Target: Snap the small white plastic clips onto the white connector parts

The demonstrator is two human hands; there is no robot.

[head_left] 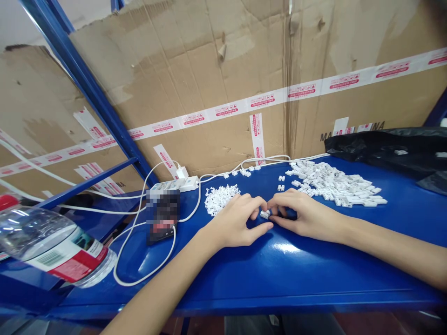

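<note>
A small white plastic piece [265, 214] is between my two hands, low over the blue table [279, 274]. My right hand [303, 216] closes its thumb and fingers on the piece's right side. From the left, my left hand [240, 221] reaches to the piece with its index finger curled near it; the thumb is stretched out below, apart from the index. Left of my left hand lies a pile of tiny white parts [218, 199]. A larger heap of white plastic pieces [335, 184] spreads behind my right hand. Two small white pieces [281, 188] sit just behind the fingers.
A phone-like device [163, 216] with a white cable lies at the left, by a power strip [188, 184]. A large plastic bottle [52, 242] leans at far left. Black plastic [387, 144] covers the back right. Taped cardboard [209, 70] stands behind.
</note>
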